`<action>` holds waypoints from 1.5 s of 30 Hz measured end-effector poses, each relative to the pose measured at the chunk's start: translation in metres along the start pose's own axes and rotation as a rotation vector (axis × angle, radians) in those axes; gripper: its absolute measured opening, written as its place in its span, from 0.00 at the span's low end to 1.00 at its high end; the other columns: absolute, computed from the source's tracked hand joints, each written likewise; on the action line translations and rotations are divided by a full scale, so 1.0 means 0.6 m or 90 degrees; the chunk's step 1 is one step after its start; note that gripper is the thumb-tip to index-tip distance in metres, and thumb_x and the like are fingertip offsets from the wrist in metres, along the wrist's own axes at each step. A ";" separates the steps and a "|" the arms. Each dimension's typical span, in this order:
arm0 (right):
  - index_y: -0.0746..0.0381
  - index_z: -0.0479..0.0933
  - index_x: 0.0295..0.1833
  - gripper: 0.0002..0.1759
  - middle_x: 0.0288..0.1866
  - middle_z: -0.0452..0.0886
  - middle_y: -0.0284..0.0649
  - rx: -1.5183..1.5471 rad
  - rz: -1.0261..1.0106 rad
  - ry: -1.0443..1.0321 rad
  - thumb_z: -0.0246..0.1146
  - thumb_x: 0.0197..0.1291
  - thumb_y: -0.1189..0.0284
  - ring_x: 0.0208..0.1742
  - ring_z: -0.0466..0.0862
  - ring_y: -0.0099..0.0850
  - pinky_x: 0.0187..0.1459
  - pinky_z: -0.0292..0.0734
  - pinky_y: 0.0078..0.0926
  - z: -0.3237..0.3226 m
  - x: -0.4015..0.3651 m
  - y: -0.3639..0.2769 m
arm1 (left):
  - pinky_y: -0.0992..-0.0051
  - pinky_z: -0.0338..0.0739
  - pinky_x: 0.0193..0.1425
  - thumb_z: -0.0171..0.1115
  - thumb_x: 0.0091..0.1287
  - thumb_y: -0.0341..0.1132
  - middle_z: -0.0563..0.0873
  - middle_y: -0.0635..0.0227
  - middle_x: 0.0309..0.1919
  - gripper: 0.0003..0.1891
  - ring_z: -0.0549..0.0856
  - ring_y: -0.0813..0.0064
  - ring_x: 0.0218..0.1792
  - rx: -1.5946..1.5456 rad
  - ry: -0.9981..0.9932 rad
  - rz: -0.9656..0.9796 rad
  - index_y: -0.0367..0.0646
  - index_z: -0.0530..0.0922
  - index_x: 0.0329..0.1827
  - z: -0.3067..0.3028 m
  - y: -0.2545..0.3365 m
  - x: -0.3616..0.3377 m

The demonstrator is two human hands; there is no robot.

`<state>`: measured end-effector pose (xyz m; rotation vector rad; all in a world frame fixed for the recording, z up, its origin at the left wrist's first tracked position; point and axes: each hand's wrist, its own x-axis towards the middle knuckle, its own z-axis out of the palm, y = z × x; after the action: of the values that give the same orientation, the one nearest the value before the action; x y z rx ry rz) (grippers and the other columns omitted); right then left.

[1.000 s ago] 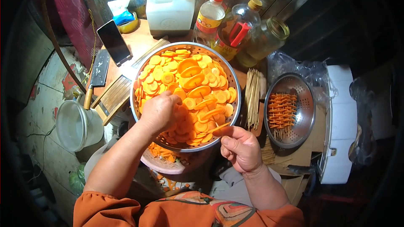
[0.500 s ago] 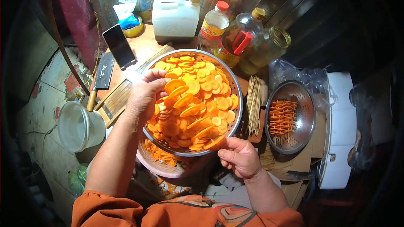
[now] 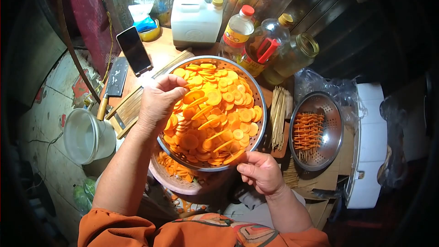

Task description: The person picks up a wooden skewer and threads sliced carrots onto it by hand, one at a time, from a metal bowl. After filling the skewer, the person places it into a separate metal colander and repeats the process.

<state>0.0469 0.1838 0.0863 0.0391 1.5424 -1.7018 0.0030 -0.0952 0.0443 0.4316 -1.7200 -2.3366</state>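
Note:
A row of thin carrot slices on a skewer (image 3: 210, 122) slants across a big perforated metal colander (image 3: 264, 123) heaped with loose carrot slices (image 3: 228, 87). My right hand (image 3: 261, 173) is closed at the lower right end of the skewer, beside the last slice. At the upper left end, my left hand (image 3: 160, 98) is closed in a pinch, its thumb and forefinger at the skewer's tip next to the first slice. The stick itself is mostly hidden by the slices. Under the colander, a pink basin (image 3: 171, 184) holds more carrot pieces.
Bare bamboo skewers (image 3: 277, 116) lie right of the colander. Finished carrot skewers (image 3: 308, 130) rest in a smaller metal colander (image 3: 336, 144). A cleaver (image 3: 117, 77), phone (image 3: 134, 51) and white bucket (image 3: 87, 137) are left. A white jug (image 3: 196, 23) and several bottles stand behind.
The view has shifted slightly, so the table's things sit a little lower and further right. The slices on the skewer now look more edge-on. Both hands keep nearly the same pose.

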 end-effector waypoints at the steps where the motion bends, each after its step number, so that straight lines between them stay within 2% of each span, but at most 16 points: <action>1: 0.67 0.79 0.47 0.11 0.27 0.76 0.26 0.001 0.006 0.003 0.60 0.61 0.73 0.24 0.71 0.12 0.23 0.64 0.07 0.000 0.000 0.000 | 0.82 0.76 0.41 0.61 0.57 0.23 0.83 0.69 0.33 0.06 0.80 0.81 0.33 0.016 -0.014 -0.006 0.39 0.79 0.37 0.000 0.003 0.000; 5: 0.67 0.79 0.47 0.11 0.27 0.76 0.26 0.018 -0.014 0.008 0.60 0.61 0.73 0.23 0.71 0.12 0.23 0.63 0.07 0.000 0.003 0.006 | 0.82 0.76 0.39 0.59 0.58 0.24 0.82 0.70 0.30 0.04 0.80 0.81 0.31 -0.015 -0.038 -0.081 0.38 0.80 0.36 0.000 0.004 -0.002; 14: 0.63 0.78 0.43 0.09 0.23 0.73 0.26 -0.030 0.006 0.005 0.59 0.61 0.70 0.22 0.68 0.12 0.22 0.61 0.10 -0.005 0.006 0.012 | 0.81 0.71 0.33 0.60 0.58 0.30 0.81 0.72 0.31 0.05 0.76 0.82 0.28 0.014 0.010 -0.095 0.41 0.80 0.36 -0.004 -0.012 0.004; 22: 0.65 0.76 0.44 0.08 0.21 0.71 0.26 0.076 -0.035 -0.035 0.58 0.62 0.73 0.20 0.68 0.13 0.21 0.62 0.12 -0.004 0.009 0.013 | 0.76 0.80 0.39 0.55 0.61 0.30 0.82 0.67 0.33 0.08 0.83 0.75 0.33 -0.054 -0.027 -0.087 0.38 0.77 0.41 -0.013 -0.034 0.015; 24: 0.64 0.78 0.49 0.12 0.28 0.77 0.27 0.014 -0.058 -0.034 0.59 0.63 0.70 0.24 0.71 0.11 0.21 0.63 0.07 -0.016 0.010 0.019 | 0.75 0.78 0.43 0.53 0.62 0.31 0.82 0.66 0.36 0.10 0.83 0.75 0.35 -0.042 -0.057 -0.094 0.39 0.77 0.43 -0.009 -0.034 0.018; 26: 0.64 0.78 0.49 0.12 0.29 0.77 0.26 0.010 -0.066 -0.025 0.59 0.63 0.70 0.24 0.71 0.11 0.22 0.64 0.07 -0.033 0.004 0.013 | 0.74 0.76 0.47 0.51 0.64 0.34 0.82 0.66 0.41 0.12 0.83 0.74 0.38 -0.008 -0.013 -0.071 0.40 0.77 0.46 0.022 -0.009 0.005; 29: 0.63 0.78 0.49 0.12 0.29 0.77 0.27 0.034 -0.123 0.118 0.59 0.61 0.71 0.24 0.73 0.12 0.22 0.65 0.09 -0.073 -0.013 -0.012 | 0.74 0.75 0.48 0.49 0.64 0.35 0.81 0.65 0.45 0.15 0.83 0.73 0.40 -0.021 -0.024 -0.048 0.40 0.76 0.50 0.028 -0.015 0.012; 31: 0.65 0.77 0.39 0.06 0.24 0.76 0.31 0.073 -0.180 0.227 0.59 0.60 0.73 0.21 0.71 0.15 0.21 0.64 0.11 -0.129 -0.030 -0.034 | 0.75 0.76 0.48 0.51 0.63 0.33 0.82 0.64 0.46 0.16 0.83 0.74 0.40 -0.028 -0.026 -0.025 0.40 0.76 0.52 0.039 -0.017 0.008; 32: 0.62 0.77 0.35 0.07 0.25 0.76 0.29 0.060 -0.217 0.273 0.62 0.59 0.69 0.23 0.73 0.14 0.21 0.66 0.11 -0.176 -0.037 -0.031 | 0.75 0.76 0.48 0.51 0.63 0.33 0.82 0.64 0.46 0.16 0.83 0.74 0.40 -0.032 -0.031 -0.025 0.40 0.76 0.52 0.050 -0.015 0.001; 34: 0.63 0.80 0.40 0.09 0.27 0.79 0.30 -0.002 -0.235 0.408 0.63 0.58 0.69 0.25 0.74 0.15 0.23 0.66 0.10 -0.255 -0.058 -0.045 | 0.76 0.76 0.47 0.52 0.62 0.30 0.82 0.65 0.46 0.15 0.83 0.75 0.40 0.004 -0.050 -0.020 0.39 0.76 0.52 0.075 -0.008 -0.017; 36: 0.63 0.79 0.47 0.12 0.25 0.77 0.30 -0.034 -0.233 0.527 0.63 0.58 0.72 0.22 0.70 0.13 0.20 0.59 0.09 -0.327 -0.089 -0.041 | 0.77 0.77 0.46 0.53 0.60 0.27 0.82 0.65 0.45 0.15 0.83 0.76 0.38 -0.010 -0.053 -0.034 0.39 0.76 0.51 0.095 -0.004 -0.031; 38: 0.64 0.79 0.50 0.14 0.31 0.80 0.31 -0.109 -0.240 0.635 0.64 0.58 0.73 0.25 0.73 0.15 0.23 0.62 0.10 -0.424 -0.121 0.005 | 0.78 0.77 0.43 0.53 0.59 0.26 0.82 0.65 0.44 0.14 0.83 0.77 0.35 0.018 -0.054 -0.055 0.39 0.76 0.49 0.107 -0.006 -0.044; 40: 0.65 0.79 0.49 0.14 0.34 0.82 0.34 -0.133 -0.178 0.701 0.64 0.58 0.72 0.27 0.77 0.18 0.26 0.68 0.14 -0.482 -0.148 0.036 | 0.79 0.77 0.42 0.53 0.59 0.25 0.82 0.65 0.43 0.14 0.83 0.77 0.33 0.033 -0.057 -0.067 0.39 0.76 0.48 0.110 -0.015 -0.050; 42: 0.66 0.79 0.49 0.14 0.34 0.83 0.36 -0.307 -0.056 0.830 0.64 0.59 0.71 0.30 0.79 0.20 0.31 0.73 0.18 -0.540 -0.157 0.074 | 0.79 0.77 0.42 0.53 0.59 0.24 0.82 0.65 0.43 0.13 0.83 0.77 0.33 0.057 -0.086 -0.081 0.38 0.76 0.47 0.110 -0.026 -0.053; 43: 0.66 0.79 0.49 0.14 0.34 0.83 0.36 -0.304 -0.056 0.831 0.64 0.59 0.71 0.30 0.79 0.20 0.31 0.73 0.18 -0.557 -0.158 0.084 | 0.78 0.77 0.42 0.52 0.58 0.23 0.82 0.65 0.42 0.13 0.82 0.77 0.32 0.052 -0.081 -0.088 0.38 0.76 0.47 0.116 -0.025 -0.055; 45: 0.65 0.80 0.49 0.15 0.37 0.85 0.40 -0.503 0.031 0.842 0.64 0.59 0.68 0.35 0.83 0.26 0.37 0.76 0.24 -0.590 -0.154 0.104 | 0.78 0.77 0.41 0.52 0.58 0.23 0.81 0.65 0.42 0.14 0.82 0.77 0.32 0.052 -0.082 -0.093 0.38 0.76 0.47 0.122 -0.026 -0.056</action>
<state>-0.0263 0.5362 -0.0043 0.9173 3.0073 -0.8052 0.0088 -0.0139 0.0531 0.4445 -1.9076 -2.4510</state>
